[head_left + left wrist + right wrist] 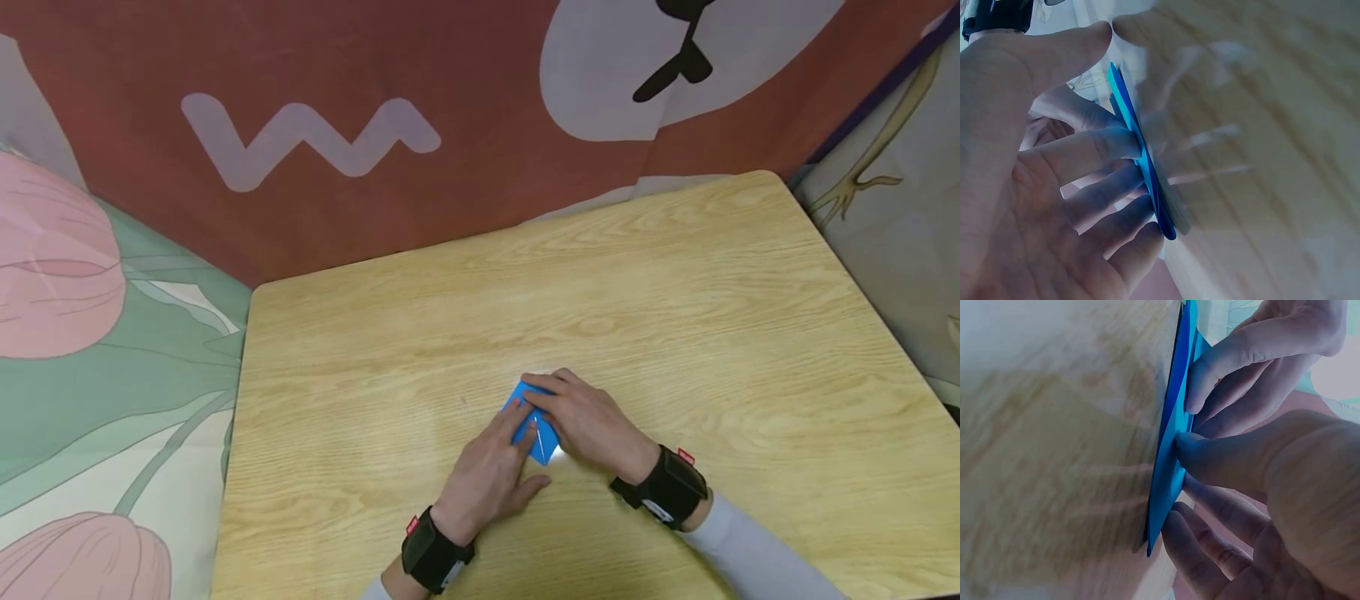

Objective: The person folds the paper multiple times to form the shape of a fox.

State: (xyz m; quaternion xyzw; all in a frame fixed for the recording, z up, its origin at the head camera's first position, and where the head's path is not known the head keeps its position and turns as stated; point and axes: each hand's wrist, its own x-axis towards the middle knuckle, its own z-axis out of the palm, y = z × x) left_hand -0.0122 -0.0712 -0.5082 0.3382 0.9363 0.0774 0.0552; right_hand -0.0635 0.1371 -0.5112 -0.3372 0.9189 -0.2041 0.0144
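Note:
A folded sheet of blue paper (543, 450) lies on the wooden table, with pointed ends and a crease line down its lower part. My left hand (487, 475) presses its fingertips on the left side of the paper, fingers stretched out and thumb apart from it. From the right, my right hand (596, 425) rests its fingers on the paper's upper part and hides some of it. The right wrist view shows the right thumb touching the paper (1166, 481) too. Seen edge-on in the left wrist view, the paper (1159, 209) has slightly raised layers.
The light wood table (360, 400) has a glossy top that reflects the hands. Behind it hangs a reddish-brown cloth (480, 167) with a white zigzag. A floral-patterned covering (165, 383) borders the left side. Both wrists wear black bands (667, 487).

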